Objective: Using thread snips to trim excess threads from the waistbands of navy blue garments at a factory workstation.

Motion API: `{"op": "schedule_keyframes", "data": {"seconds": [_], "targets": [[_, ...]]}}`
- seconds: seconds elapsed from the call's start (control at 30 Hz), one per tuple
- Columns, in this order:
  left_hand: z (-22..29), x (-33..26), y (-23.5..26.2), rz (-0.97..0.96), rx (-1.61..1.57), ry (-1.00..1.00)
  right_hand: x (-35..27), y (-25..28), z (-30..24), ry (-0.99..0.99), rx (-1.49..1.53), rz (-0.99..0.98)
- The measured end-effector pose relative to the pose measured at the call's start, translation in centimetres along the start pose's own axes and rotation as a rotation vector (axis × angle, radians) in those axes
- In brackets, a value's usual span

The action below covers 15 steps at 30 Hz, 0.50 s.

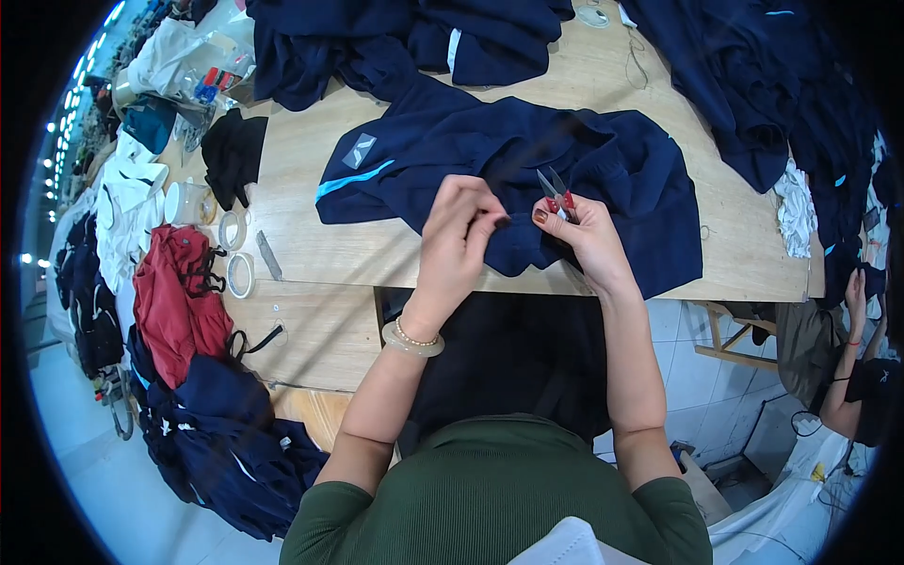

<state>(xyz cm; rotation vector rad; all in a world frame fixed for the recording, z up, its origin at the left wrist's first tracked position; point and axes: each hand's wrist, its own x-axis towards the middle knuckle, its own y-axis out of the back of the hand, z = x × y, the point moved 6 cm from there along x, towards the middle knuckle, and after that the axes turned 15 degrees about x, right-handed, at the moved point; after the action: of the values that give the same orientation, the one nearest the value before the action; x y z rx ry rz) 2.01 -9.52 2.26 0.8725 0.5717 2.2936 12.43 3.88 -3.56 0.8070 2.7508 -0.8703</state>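
My right hand (591,237) is closed around small thread snips (554,183) with red handles, their two blades parted and pointing away from me. To its left, my left hand (454,231) is raised with thumb and fingers pinched together; whatever they may hold is too small to make out. Under both hands a dark navy garment (640,179) lies rumpled across the table. It carries a light blue stripe (353,179) and a grey patch (359,151) at its left end. A bracelet and a bangle (411,343) circle my left wrist.
More navy garments (330,47) lie at the far side, others (734,85) at the right. Left stand tape rolls (240,275), black cloth (234,155) and a red bag or garment (179,301). At the right edge another person's arm (841,372) reaches up to dark cloth.
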Motion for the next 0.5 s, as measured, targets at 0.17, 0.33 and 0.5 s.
{"op": "schedule_keyframes", "data": {"seconds": [0.17, 0.33, 0.5], "targets": [[-2.1, -0.2, 1.1, 0.050, -0.170, 0.244, -0.1, 0.2, -0.1, 0.016, -0.036, 0.016], [1.1, 0.2, 0.2, -0.190, 0.226, -0.010, -0.1, 0.4, 0.0, -0.013, 0.021, -0.004], [0.5, -0.4, -0.8, -0.090, 0.163, 0.008, -0.1, 0.2, 0.0, -0.024, 0.038, 0.018]]}}
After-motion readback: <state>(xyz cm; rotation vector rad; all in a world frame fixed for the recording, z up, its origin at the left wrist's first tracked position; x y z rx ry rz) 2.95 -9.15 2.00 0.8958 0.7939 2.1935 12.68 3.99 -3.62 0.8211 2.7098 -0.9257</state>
